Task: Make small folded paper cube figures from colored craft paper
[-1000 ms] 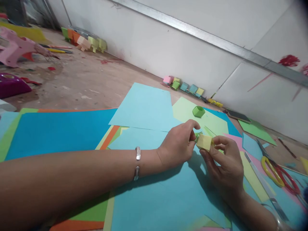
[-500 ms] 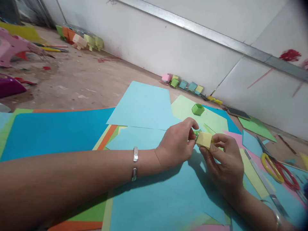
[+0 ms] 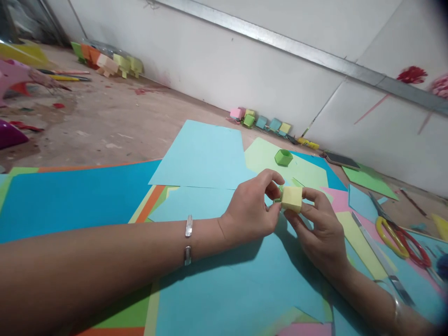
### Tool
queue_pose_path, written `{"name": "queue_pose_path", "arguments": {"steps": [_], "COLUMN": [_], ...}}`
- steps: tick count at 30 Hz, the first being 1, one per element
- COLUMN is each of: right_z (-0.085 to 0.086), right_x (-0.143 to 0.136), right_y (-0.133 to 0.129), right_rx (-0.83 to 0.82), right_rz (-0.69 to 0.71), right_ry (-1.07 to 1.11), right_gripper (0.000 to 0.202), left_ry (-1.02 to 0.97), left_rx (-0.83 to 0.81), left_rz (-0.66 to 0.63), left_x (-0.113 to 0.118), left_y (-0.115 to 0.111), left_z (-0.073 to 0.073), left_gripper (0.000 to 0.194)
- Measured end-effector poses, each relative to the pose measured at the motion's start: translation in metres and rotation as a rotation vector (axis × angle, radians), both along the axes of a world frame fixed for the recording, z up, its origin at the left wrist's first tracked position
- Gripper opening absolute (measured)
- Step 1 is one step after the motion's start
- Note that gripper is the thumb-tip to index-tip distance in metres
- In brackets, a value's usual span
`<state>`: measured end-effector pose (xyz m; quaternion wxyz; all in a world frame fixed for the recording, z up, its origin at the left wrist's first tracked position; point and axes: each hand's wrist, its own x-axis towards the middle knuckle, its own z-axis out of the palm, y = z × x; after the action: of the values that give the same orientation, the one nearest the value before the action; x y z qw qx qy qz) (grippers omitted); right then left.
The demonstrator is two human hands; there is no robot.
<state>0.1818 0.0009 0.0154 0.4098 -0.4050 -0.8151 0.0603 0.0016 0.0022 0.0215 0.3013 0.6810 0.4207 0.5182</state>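
Observation:
Between my two hands is a small pale yellow paper box, held above the light blue sheets. My right hand grips the box at its right side with thumb and fingers. My left hand is closed, its fingertips on a small green paper piece at the left side of the box. How that green piece joins the box is hidden by my fingers. Just beyond my hands, an open green paper box sits on a pale green sheet.
To the right lie scissors with yellow and red handles and a cutter knife. Several small paper boxes line the wall, with more paper figures at the far left. A pink glue gun rests at the left.
The yellow box has turned slightly and now shows its face more squarely. Both hands stay on the pieces. The whole view has shifted a little.

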Motion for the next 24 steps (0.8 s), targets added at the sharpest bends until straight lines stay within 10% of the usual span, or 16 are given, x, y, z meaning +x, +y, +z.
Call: {"name": "queue_pose_path", "arguments": {"steps": [12, 24], "right_z": [-0.005, 0.0], "right_x": [0.005, 0.005], "right_y": [0.014, 0.013], "right_rx": [-0.494, -0.406], "right_rz": [0.212, 0.223], "right_ry": [0.537, 0.464], "right_gripper": [0.009, 0.013], "left_ry": [-0.264, -0.503], "left_rx": [-0.161, -0.597], "left_rz": [-0.154, -0.21], "left_x": [0.002, 0.004], "left_y": [0.003, 0.0], "left_z": [0.0, 0.008], "left_gripper": [0.013, 0.019]}}
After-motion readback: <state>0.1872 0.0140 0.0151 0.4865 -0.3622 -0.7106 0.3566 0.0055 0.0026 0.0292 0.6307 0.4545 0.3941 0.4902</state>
